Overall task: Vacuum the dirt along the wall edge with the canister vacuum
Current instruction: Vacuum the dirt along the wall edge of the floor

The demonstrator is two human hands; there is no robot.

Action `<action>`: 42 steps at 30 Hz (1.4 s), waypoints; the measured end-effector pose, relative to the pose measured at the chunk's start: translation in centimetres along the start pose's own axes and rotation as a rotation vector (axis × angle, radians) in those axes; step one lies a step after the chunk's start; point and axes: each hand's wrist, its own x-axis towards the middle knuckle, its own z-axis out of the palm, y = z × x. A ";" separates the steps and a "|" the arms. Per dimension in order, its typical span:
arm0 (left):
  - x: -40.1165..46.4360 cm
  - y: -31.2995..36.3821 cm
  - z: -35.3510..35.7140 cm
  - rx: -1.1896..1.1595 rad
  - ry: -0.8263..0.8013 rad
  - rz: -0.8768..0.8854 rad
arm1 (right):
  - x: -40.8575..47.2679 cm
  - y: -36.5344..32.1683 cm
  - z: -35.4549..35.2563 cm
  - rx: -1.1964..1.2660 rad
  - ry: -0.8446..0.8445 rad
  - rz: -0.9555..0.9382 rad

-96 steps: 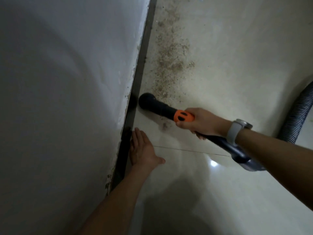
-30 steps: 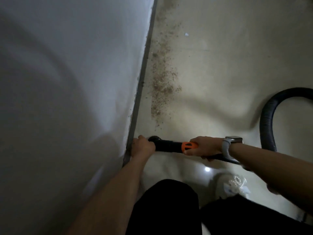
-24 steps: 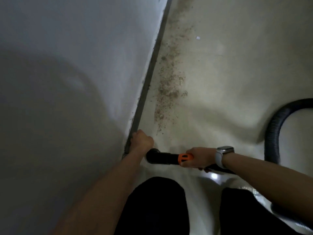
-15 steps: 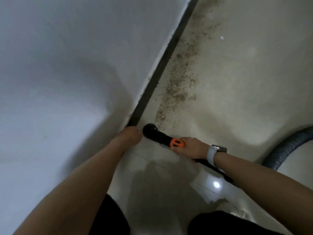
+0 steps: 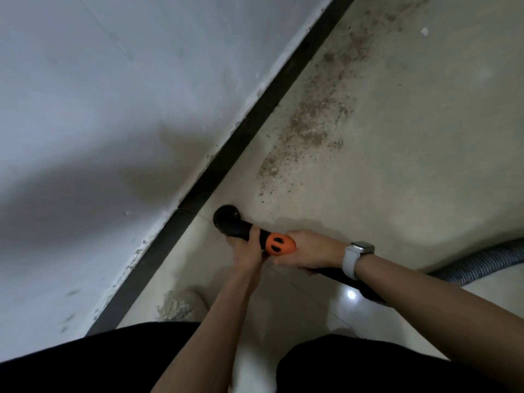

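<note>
The black vacuum nozzle (image 5: 228, 221) with an orange collar (image 5: 276, 244) lies low over the pale floor tiles, its round mouth close to the dark baseboard (image 5: 249, 120). My left hand (image 5: 246, 251) grips the black tube just behind the mouth. My right hand (image 5: 310, 251), with a white watch on the wrist, grips the handle behind the orange collar. A band of brown dirt (image 5: 309, 126) runs along the floor beside the baseboard, beyond the nozzle.
The white wall (image 5: 119, 103) fills the left side. A grey ribbed hose (image 5: 479, 263) trails off to the right edge. My dark-clothed knees (image 5: 119, 361) fill the bottom of the view, with a shoe (image 5: 181, 303) near the baseboard.
My left hand has left the baseboard and taken hold of the nozzle tube. The view has tilted, and the nozzle stays near the baseboard below the dirt.
</note>
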 end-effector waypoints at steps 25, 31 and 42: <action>0.8 -1.0 4.4 -0.107 0.232 0.066 | -3.1 6.9 2.5 -0.684 0.628 -0.138; 1.1 -0.2 4.4 -0.236 0.192 0.032 | -2.4 6.2 0.6 -0.529 0.540 -0.165; 3.5 5.2 12.7 -0.079 -0.072 0.144 | -1.8 6.9 -2.9 -0.475 0.887 0.063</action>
